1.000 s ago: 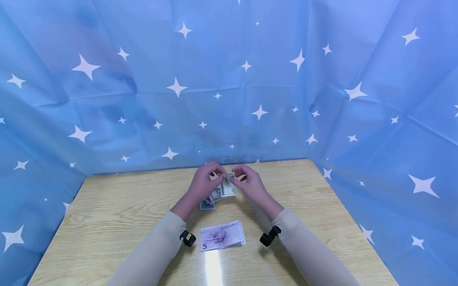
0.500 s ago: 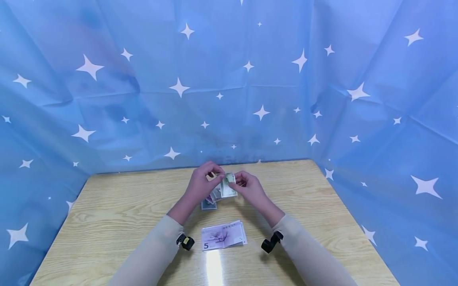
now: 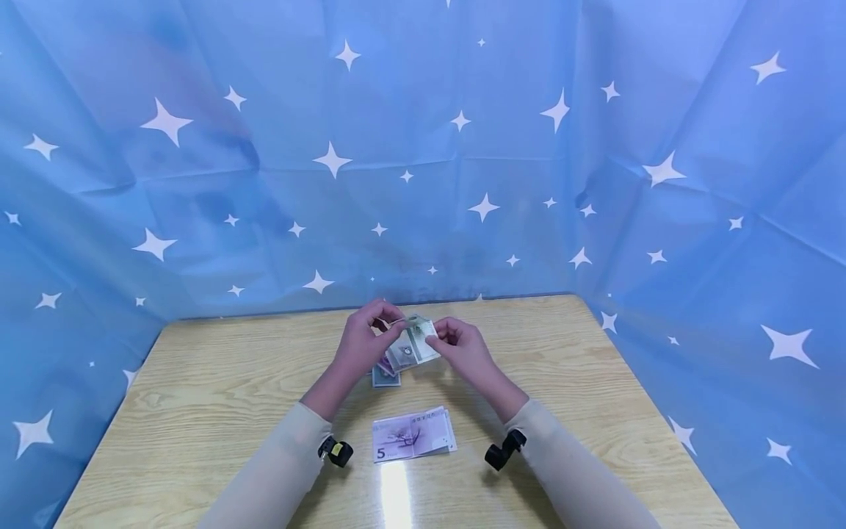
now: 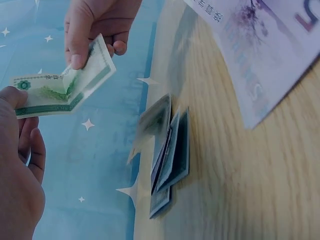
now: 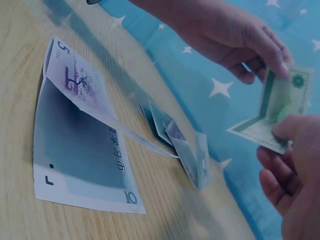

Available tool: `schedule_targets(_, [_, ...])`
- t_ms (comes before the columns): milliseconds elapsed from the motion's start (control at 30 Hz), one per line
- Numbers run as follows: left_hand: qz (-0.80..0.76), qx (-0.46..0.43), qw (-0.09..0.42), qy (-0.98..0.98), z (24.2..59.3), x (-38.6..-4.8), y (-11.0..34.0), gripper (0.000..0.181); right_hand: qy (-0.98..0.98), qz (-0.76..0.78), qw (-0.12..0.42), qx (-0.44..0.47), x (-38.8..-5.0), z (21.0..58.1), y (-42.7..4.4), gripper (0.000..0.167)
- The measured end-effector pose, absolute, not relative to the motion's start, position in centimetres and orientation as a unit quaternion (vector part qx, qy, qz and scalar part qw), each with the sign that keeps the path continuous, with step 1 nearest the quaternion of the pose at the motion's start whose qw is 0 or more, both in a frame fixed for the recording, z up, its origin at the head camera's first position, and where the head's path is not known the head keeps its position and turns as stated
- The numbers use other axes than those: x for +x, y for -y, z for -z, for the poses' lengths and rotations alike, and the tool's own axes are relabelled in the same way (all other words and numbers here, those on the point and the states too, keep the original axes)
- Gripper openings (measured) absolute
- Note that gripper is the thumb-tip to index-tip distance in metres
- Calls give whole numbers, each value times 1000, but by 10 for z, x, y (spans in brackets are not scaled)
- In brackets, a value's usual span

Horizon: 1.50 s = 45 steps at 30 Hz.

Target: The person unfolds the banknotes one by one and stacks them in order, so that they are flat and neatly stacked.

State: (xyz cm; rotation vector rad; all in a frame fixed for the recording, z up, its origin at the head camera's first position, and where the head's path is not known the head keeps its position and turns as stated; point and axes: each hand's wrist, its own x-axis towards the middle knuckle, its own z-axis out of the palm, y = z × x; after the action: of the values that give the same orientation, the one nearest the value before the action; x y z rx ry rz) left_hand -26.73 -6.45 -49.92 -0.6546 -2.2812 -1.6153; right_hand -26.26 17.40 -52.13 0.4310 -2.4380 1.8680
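A green-and-white note (image 4: 52, 95), creased across its middle, is held up between both hands. My left hand (image 3: 365, 339) pinches one end between thumb and fingers; my right hand (image 3: 465, 347) pinches the other end. In the right wrist view the note (image 5: 285, 102) bends at the crease, with the left hand (image 5: 235, 42) at its far end. Several folded notes (image 4: 165, 145) stand on the table below the hands, partly overlapping; in the head view a bluish one (image 3: 386, 378) lies nearest me.
On the wooden table (image 3: 231, 397), nearer me, lies a purple note marked 5 (image 3: 410, 435), with another note (image 5: 80, 155) under it, marked 10 in the right wrist view. A blue curtain with white stars (image 3: 396, 147) stands behind the table.
My left hand has moved slightly left and down. The green note, which hung folded, is now spread wider between the two hands.
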Motion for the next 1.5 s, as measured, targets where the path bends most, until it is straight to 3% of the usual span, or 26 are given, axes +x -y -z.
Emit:
schedule_targets(567, [526,-237,120,808,503,-254,78,25,833,-506,-17,221,-257,507,-177,10])
schedule_targets(867, [498,-252,112,822,504,-247,85,22,845,-471,-12,253,-256,500,-175,11])
schedule_targets(1167, [555,-201,81,803,506,-239,89,17,814,-539,-3,217,-246,499,-168,12])
schedule_targets(1500, [643,-164,69,745,512,-231,90,18,746,-649,39,144,-233,505,-164,25])
